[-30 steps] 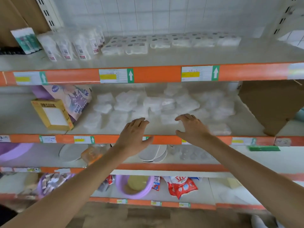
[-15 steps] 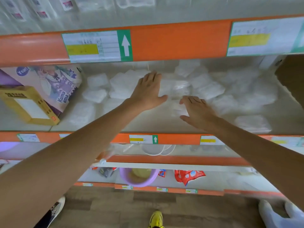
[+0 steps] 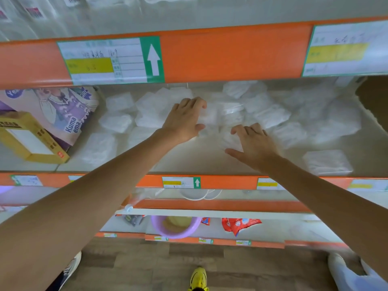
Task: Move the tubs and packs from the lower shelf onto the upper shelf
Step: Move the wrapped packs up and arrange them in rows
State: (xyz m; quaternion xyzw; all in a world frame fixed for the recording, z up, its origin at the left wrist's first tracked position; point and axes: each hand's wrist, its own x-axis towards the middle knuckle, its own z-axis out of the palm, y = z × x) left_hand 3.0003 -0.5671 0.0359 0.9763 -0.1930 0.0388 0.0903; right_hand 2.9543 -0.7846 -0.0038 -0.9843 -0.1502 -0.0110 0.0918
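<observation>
Many packs (image 3: 270,116) were left on the lower shelf (image 3: 199,162); transfer to the upper shelf (image 3: 210,17) was judged barely begun. One was gripped by the left hand (image 3: 184,120), another by the right hand (image 3: 255,143).

Orange-edged shelving (image 3: 231,53), brown wood-plank floor (image 3: 147,267)

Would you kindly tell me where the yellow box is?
Head view: the yellow box sits far left on the lower shelf, beside the purple pack.
</observation>
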